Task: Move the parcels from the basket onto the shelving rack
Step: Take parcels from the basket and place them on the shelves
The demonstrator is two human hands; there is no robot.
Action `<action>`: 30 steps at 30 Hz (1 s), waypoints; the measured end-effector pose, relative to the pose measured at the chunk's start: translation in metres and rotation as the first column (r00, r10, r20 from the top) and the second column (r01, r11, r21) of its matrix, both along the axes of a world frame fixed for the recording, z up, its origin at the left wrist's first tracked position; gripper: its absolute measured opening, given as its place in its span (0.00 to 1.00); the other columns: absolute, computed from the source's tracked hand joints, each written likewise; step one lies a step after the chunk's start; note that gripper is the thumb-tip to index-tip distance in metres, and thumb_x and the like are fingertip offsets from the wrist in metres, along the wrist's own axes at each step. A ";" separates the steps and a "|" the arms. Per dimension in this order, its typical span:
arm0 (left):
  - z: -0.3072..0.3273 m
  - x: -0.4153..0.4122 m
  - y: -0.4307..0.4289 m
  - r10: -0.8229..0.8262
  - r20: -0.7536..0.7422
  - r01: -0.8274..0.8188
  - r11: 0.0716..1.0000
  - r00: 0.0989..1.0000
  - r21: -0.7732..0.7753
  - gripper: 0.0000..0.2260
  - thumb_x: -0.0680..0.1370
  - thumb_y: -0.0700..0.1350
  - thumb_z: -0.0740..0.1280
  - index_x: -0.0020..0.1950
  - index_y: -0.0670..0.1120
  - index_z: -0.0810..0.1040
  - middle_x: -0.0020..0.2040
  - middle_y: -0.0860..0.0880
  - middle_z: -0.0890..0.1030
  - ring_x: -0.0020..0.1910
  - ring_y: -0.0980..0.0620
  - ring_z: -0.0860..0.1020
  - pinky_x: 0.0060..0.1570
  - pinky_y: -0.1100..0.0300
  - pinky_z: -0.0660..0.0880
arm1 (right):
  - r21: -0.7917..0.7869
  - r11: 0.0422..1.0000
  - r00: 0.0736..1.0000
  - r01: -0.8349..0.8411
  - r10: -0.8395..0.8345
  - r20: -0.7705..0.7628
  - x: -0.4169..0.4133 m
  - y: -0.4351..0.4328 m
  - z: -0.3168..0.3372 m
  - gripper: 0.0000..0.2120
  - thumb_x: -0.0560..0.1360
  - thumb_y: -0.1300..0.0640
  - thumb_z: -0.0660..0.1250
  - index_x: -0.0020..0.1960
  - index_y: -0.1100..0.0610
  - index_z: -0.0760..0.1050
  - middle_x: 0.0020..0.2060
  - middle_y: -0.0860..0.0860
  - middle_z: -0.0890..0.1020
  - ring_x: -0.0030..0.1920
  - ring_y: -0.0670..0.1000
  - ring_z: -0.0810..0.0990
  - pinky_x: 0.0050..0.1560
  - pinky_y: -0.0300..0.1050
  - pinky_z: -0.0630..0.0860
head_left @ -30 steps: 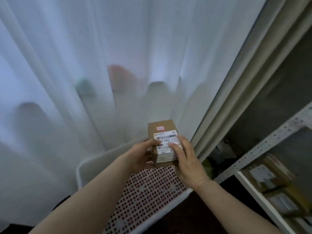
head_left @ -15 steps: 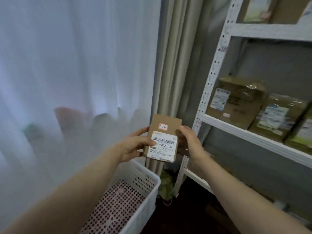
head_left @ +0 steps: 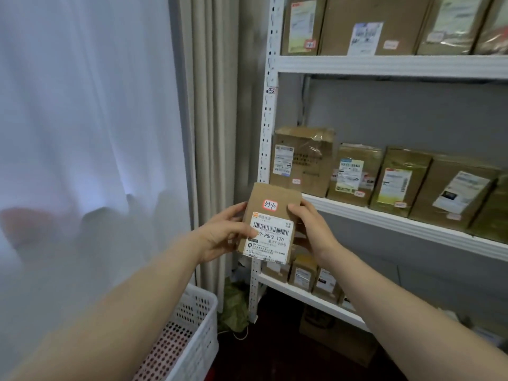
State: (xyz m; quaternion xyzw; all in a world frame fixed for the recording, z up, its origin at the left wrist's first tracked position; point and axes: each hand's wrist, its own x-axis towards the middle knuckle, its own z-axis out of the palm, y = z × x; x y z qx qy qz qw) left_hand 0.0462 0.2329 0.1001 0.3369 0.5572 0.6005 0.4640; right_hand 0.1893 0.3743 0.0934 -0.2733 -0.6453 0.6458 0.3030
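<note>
Mid-carry here: parcel (head_left: 270, 224) is held up in front of the rack (head_left: 384, 66), clear of the basket (head_left: 203, 312), with left grip (head_left: 220, 237) and right grip (head_left: 313, 232) each clamped on a side edge. Next up, I'd guess, is finding a gap on a shelf and sliding it in label-out.

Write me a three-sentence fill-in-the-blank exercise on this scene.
1. The left hand and right hand grip a parcel of brown ____.
2. Its pink sticker sits ____ the barcode label.
3. The plastic basket is ____ in colour.
Missing words: cardboard; above; white.
</note>
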 end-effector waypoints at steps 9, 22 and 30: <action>0.005 0.032 0.041 -0.072 -0.014 0.072 0.996 0.997 -0.045 0.27 0.68 0.33 0.73 0.65 0.49 0.73 0.51 0.44 0.84 0.51 0.46 0.82 0.49 0.49 0.78 | -0.008 0.998 0.998 0.058 -0.058 -0.036 0.043 0.020 -0.001 0.15 0.78 0.51 0.63 0.64 0.47 0.68 0.51 0.50 0.81 0.49 0.52 0.81 0.53 0.52 0.77; -0.040 0.178 0.172 -0.334 -0.067 0.318 0.931 0.940 -0.179 0.27 0.63 0.39 0.75 0.61 0.44 0.77 0.51 0.42 0.84 0.48 0.46 0.83 0.47 0.53 0.80 | -0.118 0.958 0.960 0.263 -0.248 0.128 0.230 0.113 -0.038 0.18 0.67 0.49 0.73 0.55 0.52 0.75 0.52 0.54 0.81 0.55 0.54 0.79 0.53 0.52 0.77; -0.066 0.261 0.236 -0.558 -0.018 0.537 0.806 0.830 -0.249 0.27 0.64 0.39 0.75 0.62 0.46 0.77 0.51 0.41 0.84 0.48 0.44 0.83 0.45 0.53 0.80 | -0.195 0.893 0.905 0.407 -0.364 0.220 0.331 0.138 -0.071 0.35 0.63 0.49 0.77 0.67 0.57 0.71 0.53 0.56 0.82 0.53 0.54 0.82 0.49 0.49 0.80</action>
